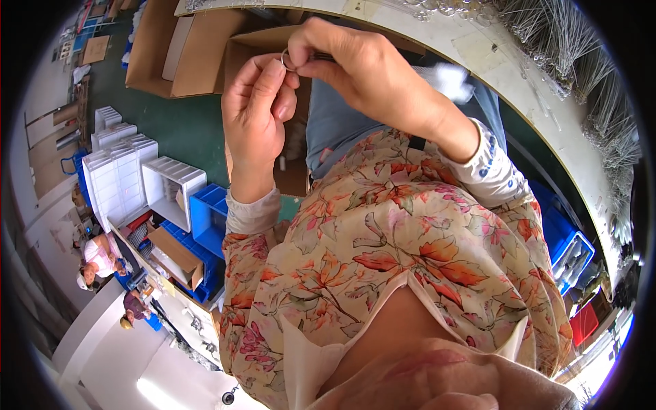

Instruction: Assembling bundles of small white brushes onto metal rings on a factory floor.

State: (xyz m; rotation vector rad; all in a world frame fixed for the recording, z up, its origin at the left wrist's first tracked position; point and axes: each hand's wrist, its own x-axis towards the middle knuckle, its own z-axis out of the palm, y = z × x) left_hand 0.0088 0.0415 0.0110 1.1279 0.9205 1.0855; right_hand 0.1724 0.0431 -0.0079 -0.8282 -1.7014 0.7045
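A small thin metal ring (283, 60) is held up between my two hands, above an open cardboard box. My left hand (256, 106) is closed, pinching the ring's lower left side between thumb and fingertips. From the other side my right hand (369, 68) grips at the ring with thumb and bent forefinger. Something thin and dark shows inside the curl of the right hand's fingers, too covered to identify. Below the hands, the cardboard box (236, 51) has whitish items inside that are hard to make out.
A curved white worktable (540, 123) runs along the right, with bundles of thin wire (560, 41) on it. Another cardboard box (198, 61) stands left. Beyond are white crates (119, 174) and a blue bin (208, 212). Two people (99, 256) work at the far left.
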